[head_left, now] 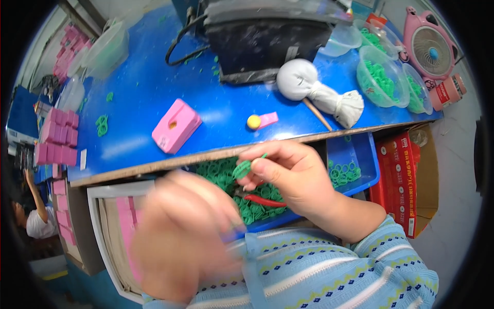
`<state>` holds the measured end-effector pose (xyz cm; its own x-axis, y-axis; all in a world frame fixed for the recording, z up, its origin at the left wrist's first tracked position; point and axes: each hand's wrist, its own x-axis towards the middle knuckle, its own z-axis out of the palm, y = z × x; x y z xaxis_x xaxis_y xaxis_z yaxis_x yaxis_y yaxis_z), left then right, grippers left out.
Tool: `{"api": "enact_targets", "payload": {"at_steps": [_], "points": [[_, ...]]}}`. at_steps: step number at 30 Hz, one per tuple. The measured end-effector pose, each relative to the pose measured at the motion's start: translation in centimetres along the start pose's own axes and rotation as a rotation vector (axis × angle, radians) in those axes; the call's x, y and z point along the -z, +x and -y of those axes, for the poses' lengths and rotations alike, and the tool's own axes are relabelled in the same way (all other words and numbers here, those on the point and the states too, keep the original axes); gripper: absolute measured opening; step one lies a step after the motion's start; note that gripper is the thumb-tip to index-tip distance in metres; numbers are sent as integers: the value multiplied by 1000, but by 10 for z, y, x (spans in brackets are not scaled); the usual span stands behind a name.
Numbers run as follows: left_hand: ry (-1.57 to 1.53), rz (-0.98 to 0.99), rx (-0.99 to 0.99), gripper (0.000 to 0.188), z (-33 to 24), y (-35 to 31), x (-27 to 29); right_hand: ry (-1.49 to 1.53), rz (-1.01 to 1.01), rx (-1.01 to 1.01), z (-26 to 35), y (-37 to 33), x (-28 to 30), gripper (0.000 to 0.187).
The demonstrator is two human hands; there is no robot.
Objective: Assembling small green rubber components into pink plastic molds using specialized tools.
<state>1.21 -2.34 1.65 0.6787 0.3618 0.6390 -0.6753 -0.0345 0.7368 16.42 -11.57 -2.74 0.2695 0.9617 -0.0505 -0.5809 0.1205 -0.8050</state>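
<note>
One green piece (241,170) is pinched between thumb and fingers of the right hand (298,175), left of its palm, its long axis slanted down leftward. Farther off, lower and to the left, the left hand (182,232) is blurred; whether it is spread or closed cannot be told. Beneath, a red-handled tool (264,200) is surrounded by heaped green pieces (260,212).

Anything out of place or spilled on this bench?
Some green pieces lie loose on the left of the blue tabletop, apart from those in the bowls, so they look strayed. A red-handled tool also lies on the green heap below the table edge.
</note>
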Motion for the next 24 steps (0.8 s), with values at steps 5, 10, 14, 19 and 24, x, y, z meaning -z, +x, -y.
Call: {"api": "enact_targets", "payload": {"at_steps": [5,10,14,19,24], "points": [[-533,431,-38,35,-9,23,-41,-176,11,351,-6,2,-3,15],[-261,-74,636,13,-47,41,-80,-449,31,597,-8,2,0,17],[4,-463,1114,7,-59,94,-84,-554,35,713,-11,0,-1,20],[-668,611,478,13,-25,22,-35,-841,270,783,4,-5,-4,26],[284,112,229,24,-13,-20,-10,-834,100,798,6,-4,-4,22]]}}
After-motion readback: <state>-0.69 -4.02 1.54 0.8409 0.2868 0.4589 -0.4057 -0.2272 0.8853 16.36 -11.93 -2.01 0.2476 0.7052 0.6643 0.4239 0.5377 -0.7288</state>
